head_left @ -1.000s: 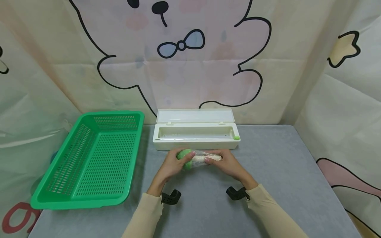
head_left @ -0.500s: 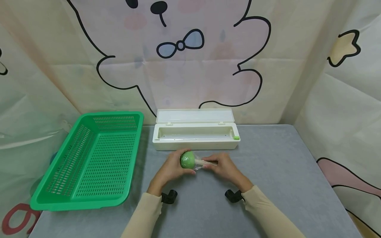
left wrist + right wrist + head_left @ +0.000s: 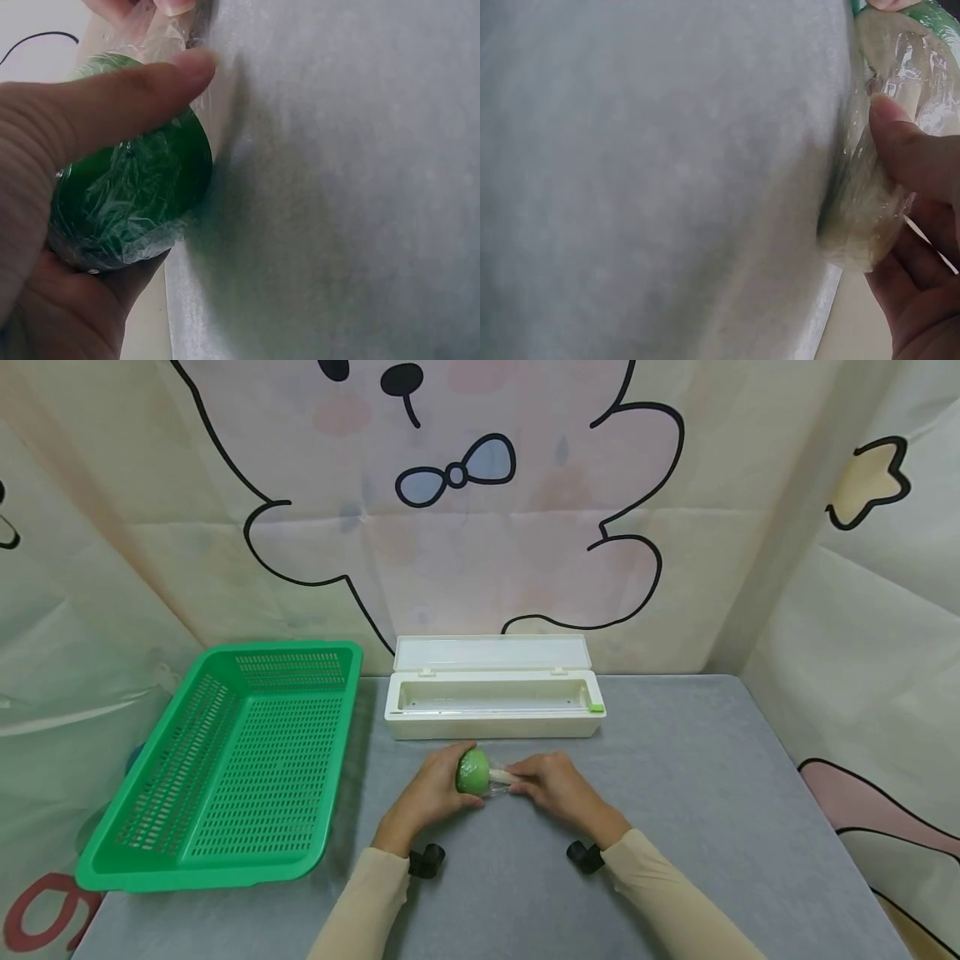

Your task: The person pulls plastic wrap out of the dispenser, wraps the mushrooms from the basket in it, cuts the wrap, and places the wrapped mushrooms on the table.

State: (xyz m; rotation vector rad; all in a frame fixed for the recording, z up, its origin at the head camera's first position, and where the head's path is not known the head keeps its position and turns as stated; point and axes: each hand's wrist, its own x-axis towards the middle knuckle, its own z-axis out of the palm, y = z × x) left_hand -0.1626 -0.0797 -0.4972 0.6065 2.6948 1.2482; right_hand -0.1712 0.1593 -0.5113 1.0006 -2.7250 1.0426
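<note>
Between both hands is a green-capped mushroom [image 3: 472, 772] with a pale stem, wrapped in clear cling film. My left hand [image 3: 431, 795] grips the rounded cap, the thumb lying across it in the left wrist view, where the wrinkled film [image 3: 135, 199] shows over the green. With my right hand [image 3: 561, 792] I pinch the stem, whose film-covered end [image 3: 859, 225] shows in the right wrist view. The stem points to the right, just above the table. Behind the hands stands a white cling film dispenser [image 3: 495, 727] with its lid up and a green slider at its right end.
A green plastic basket [image 3: 318, 860] with slotted sides stands on the left of the grey table [image 3: 712, 810]. Printed cloth [image 3: 555, 560] hangs behind the table and along both sides.
The mushroom has turned so its cap top faces left toward my left palm. Both hands have shifted slightly nearer, and my right fingers pinch the stem closer in. Basket and dispenser are unmoved.
</note>
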